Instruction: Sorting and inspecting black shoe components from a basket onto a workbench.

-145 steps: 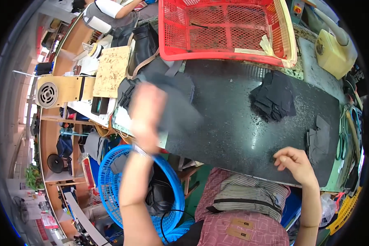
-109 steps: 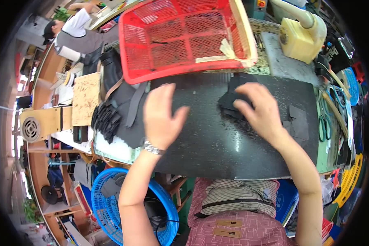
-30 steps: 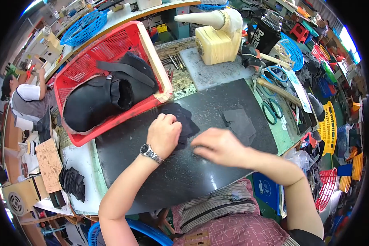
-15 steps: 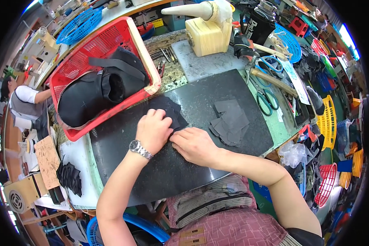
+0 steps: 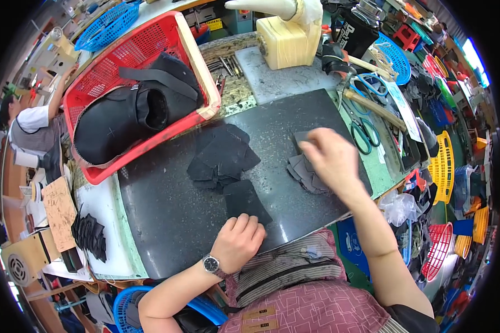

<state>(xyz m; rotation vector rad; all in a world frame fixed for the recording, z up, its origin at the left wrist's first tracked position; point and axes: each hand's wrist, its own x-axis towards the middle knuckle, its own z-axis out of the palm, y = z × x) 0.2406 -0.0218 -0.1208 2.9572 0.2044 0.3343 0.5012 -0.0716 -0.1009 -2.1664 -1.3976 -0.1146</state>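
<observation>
We see the dark stone-like work slab [image 5: 172,222] in the middle of the bench, and we place everything from it. The left hand [image 5: 240,240] rests at the slab's near edge, fingers curled narrow and pressing down on a single flat black fabric piece [image 5: 244,201] that lies on the slab. Just beyond that piece, near the slab's centre, sits a loose heap of black fabric pieces [image 5: 222,155]. The right hand [image 5: 330,158] is over the slab's right side, blurred, fingers drawn together on top of a small stack of grey-black fabric pieces [image 5: 304,173]; we cannot tell whether it grips one. At the slab's far left corner stands a red plastic mesh basket [image 5: 103,66] holding large black fabric parts [image 5: 130,111].
</observation>
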